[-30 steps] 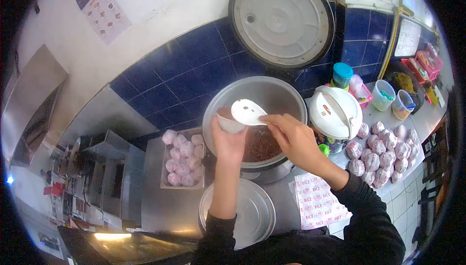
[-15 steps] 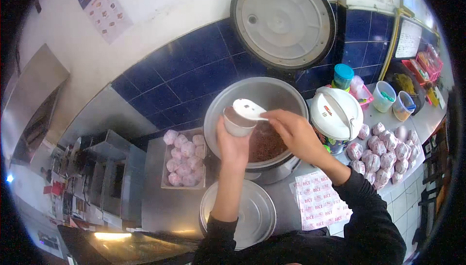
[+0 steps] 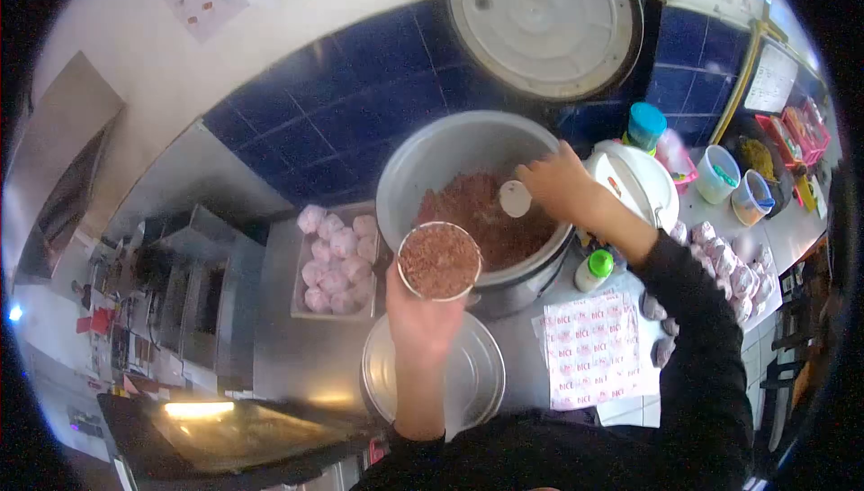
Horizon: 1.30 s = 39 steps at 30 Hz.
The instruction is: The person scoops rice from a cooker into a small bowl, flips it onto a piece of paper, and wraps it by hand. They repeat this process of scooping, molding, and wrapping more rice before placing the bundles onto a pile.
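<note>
A cup [image 3: 439, 261] full of reddish rice is gripped from below by the left hand [image 3: 421, 311], beside the pot [image 3: 423, 167]; a white spoon [image 3: 515, 198] is pinched by the right hand [image 3: 558, 183] over the pot's rice

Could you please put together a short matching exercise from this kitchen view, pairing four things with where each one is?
Things:
1. small cup of reddish rice
2. white paddle
3. tray of pink wrapped balls
4. printed wrapper sheets

Places:
A. on the counter, right of the big pot
B. in the left hand
C. left of the big pot
D. over the rice in the pot, at the right hand

Pairs: 1-B, 2-D, 3-C, 4-A
</note>
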Each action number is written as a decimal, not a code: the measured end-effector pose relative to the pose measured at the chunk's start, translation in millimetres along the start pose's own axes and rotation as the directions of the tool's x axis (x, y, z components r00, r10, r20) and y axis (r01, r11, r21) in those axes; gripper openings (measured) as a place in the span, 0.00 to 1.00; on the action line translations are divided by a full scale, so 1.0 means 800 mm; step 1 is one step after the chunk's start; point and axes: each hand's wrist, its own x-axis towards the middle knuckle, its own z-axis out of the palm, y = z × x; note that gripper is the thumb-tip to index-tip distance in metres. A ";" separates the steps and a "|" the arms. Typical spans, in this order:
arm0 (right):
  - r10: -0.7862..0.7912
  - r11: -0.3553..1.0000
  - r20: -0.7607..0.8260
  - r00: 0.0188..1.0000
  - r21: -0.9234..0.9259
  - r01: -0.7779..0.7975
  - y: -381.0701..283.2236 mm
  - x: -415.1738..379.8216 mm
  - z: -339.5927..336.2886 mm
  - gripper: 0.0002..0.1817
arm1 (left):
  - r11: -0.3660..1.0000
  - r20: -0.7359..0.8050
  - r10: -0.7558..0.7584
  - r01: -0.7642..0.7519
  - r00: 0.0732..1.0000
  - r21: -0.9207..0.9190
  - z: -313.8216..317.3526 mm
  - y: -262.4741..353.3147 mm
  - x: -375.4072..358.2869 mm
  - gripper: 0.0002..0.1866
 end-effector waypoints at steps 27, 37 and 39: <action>0.574 -0.003 0.209 0.792 0.968 -0.253 0.033 -0.449 0.119 0.11 | 0.937 -0.149 -0.348 0.347 0.926 -0.034 -0.198 -0.349 -0.135 0.25; 0.642 -0.243 0.433 0.633 0.898 -0.367 -0.004 -0.579 0.188 0.11 | -0.770 0.385 -0.108 -0.322 0.917 0.551 -0.191 -0.500 -0.120 0.31; 0.622 -0.252 0.468 0.628 0.879 -0.405 -0.007 -0.593 0.193 0.10 | -0.805 0.214 -0.134 -0.232 0.968 0.546 -0.181 -0.500 -0.124 0.32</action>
